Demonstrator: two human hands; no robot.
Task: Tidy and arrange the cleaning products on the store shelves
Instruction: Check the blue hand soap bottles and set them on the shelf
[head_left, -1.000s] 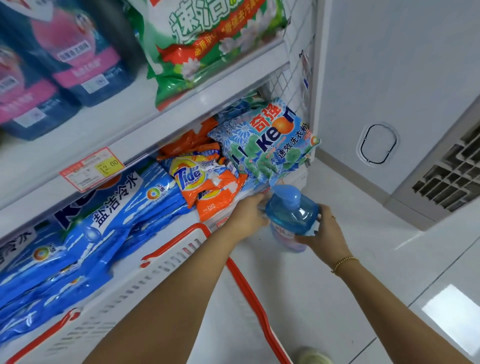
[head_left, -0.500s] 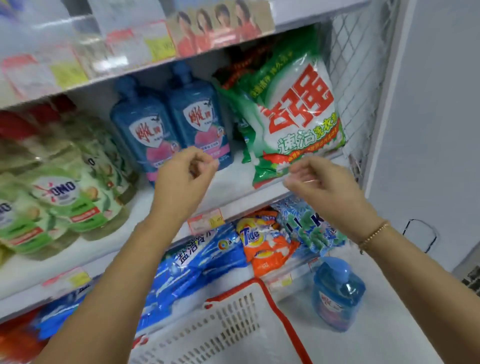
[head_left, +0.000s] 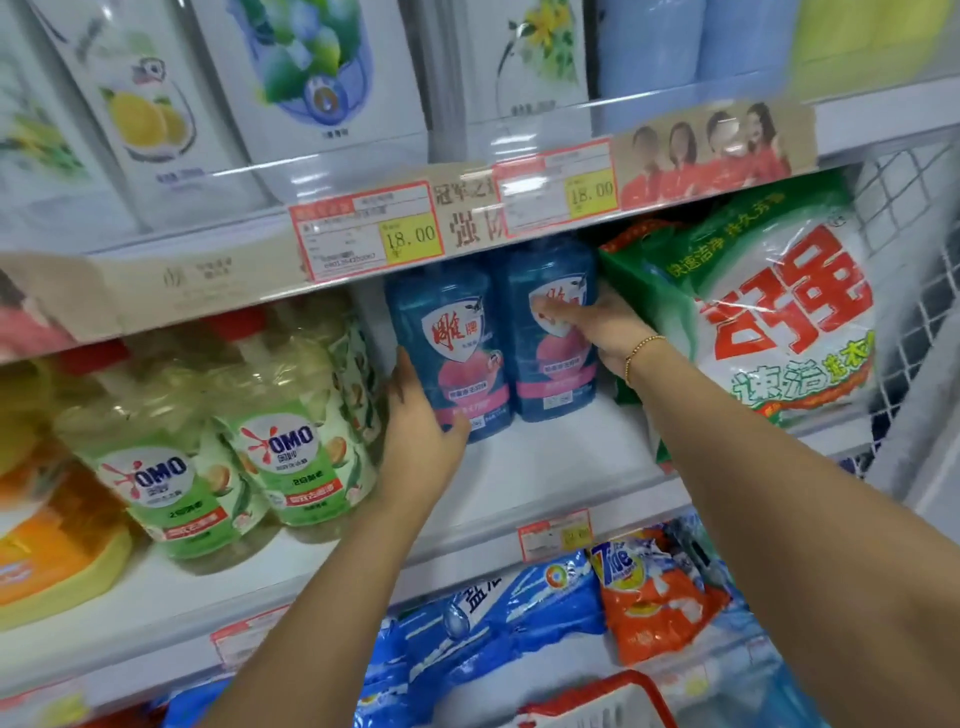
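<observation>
At the bottom edge sits a white basket (head_left: 623, 675) with a red rim, only its top corner in view. Just behind it, on the lowest shelf in view, blue detergent bags (head_left: 467, 639) lie flat, and an orange Tide bag (head_left: 654, 603) lies beside them to the right. Both forearms reach up over these to the middle shelf (head_left: 561, 467). The left hand (head_left: 421, 431) grips the left blue bottle (head_left: 452, 338) low on its left side, thumb across the front near the base, the other fingers round the side. The right hand (head_left: 597, 327), a gold bead bracelet (head_left: 641, 345) on its wrist, holds the right blue bottle (head_left: 550, 384) from the right, fingers curled across the front label. The two bottles stand upright and touching, well back on the middle shelf, their caps hidden behind the price strip above. To their left, just beside the left hand, stand green OMO bottles (head_left: 296, 452) with red caps. To their right a large green and white powder bag (head_left: 769, 322) stands next to the wire side panel (head_left: 909, 260). A yellow price tag reading 18.00 (head_left: 410, 236) hangs on the shelf edge over the bottles. On the top shelf, farthest up, stand white refill packs (head_left: 311, 78), blurred
</observation>
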